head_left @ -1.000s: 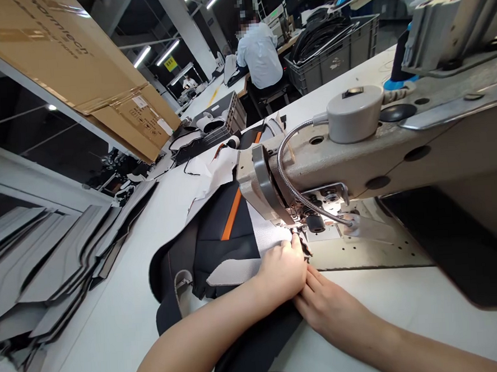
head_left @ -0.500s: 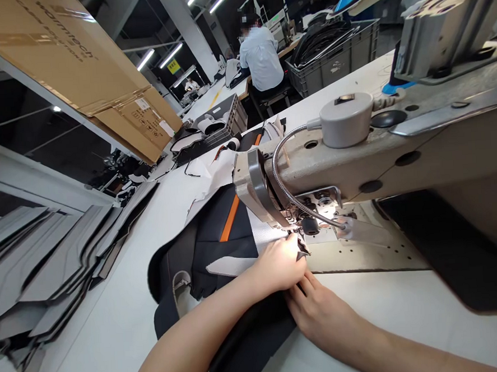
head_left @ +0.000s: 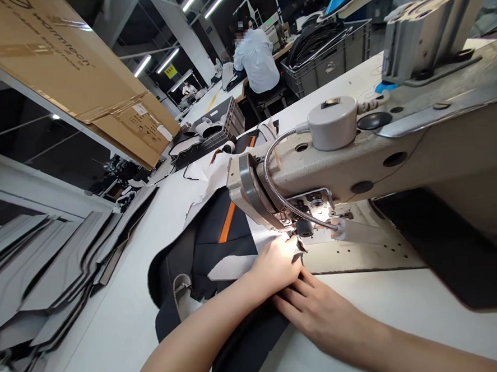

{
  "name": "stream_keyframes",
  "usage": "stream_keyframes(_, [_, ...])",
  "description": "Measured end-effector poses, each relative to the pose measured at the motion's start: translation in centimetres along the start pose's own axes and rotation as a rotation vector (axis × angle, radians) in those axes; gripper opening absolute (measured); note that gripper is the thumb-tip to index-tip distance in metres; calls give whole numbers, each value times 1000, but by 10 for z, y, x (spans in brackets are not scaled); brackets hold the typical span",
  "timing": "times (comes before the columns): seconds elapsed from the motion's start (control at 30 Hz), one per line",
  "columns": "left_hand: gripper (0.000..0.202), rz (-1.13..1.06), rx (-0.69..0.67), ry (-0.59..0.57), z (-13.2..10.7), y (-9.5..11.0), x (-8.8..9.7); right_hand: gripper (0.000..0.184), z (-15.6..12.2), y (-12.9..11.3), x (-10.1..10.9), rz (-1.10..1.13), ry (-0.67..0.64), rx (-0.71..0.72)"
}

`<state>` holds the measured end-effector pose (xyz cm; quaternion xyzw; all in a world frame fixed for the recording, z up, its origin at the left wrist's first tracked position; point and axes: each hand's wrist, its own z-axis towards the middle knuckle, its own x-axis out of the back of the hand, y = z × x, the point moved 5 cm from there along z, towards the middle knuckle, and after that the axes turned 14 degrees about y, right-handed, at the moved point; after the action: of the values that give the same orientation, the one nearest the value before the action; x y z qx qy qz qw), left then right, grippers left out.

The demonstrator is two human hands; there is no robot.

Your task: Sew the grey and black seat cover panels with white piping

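Note:
A black fabric cover (head_left: 236, 259) with an orange stripe, a white mesh part and a pale grey strip lies bunched on the table. Its edge runs under the presser area of a beige sewing machine (head_left: 298, 169), lit by a lamp there. My left hand (head_left: 278, 260) is closed on the cover's edge just in front of the needle area; its fingertips are partly hidden. Close below it, my right hand (head_left: 319, 311) holds the near edge of the same cover, fingers stretched over the cloth and thumb out of sight.
Stacked grey panels (head_left: 59, 259) stand at the left. A cardboard box (head_left: 98, 77) rests on a shelf above them. Grey crates (head_left: 233, 117) and a seated person (head_left: 257, 59) are farther back. A dark phone-like slab (head_left: 446, 247) lies at the machine's right.
My right hand has slid slightly left along the cover, its fingers a little more spread. My left hand keeps its hold near the needle. The camera view has shifted slightly.

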<state>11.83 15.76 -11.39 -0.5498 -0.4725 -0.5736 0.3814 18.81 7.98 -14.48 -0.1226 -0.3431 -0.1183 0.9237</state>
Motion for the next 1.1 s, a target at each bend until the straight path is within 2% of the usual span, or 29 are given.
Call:
stream_keyframes(0.1, [25,1,-126,-108,-4,2,5,10,3,-8,-5,190,-107,-80])
stream_keyframes(0.17, [37,157,-101,-153,-9,2,5,6,5,-15,-12,119,-140,-75])
stream_keyframes(0.23, [45,355,-31,-178,-14,4,4,10,5,-23,-17,-22,-107,-25])
stream_keyframes(0.3, [45,460,-7,-207,-18,9,-1,18,2,-28,-18,-141,-45,5])
stream_keyframes(0.43, [48,425,16,-203,-17,14,-8,28,-11,-27,-12,-228,48,31])
stream_keyframes(0.6, [52,339,35,-145,-8,11,-12,35,-23,-11,-1,-224,110,80])
stream_keyframes(0.8, [52,313,42,-104,-3,9,-22,35,-28,-2,2,-175,153,82])
stream_keyframes(0.9, [42,284,-12,-94,-6,9,-7,32,-28,6,4,-49,119,23])
stream_keyframes(0.97, [35,320,-12,-113,-10,5,15,33,-26,15,6,122,38,-58])
stream_keyframes(1.03, [32,421,56,-169,-15,-2,41,35,-24,22,8,272,-44,-135])
stream_keyframes(1.1, [28,475,103,-206,-21,-4,61,36,-23,22,6,313,-72,-144])
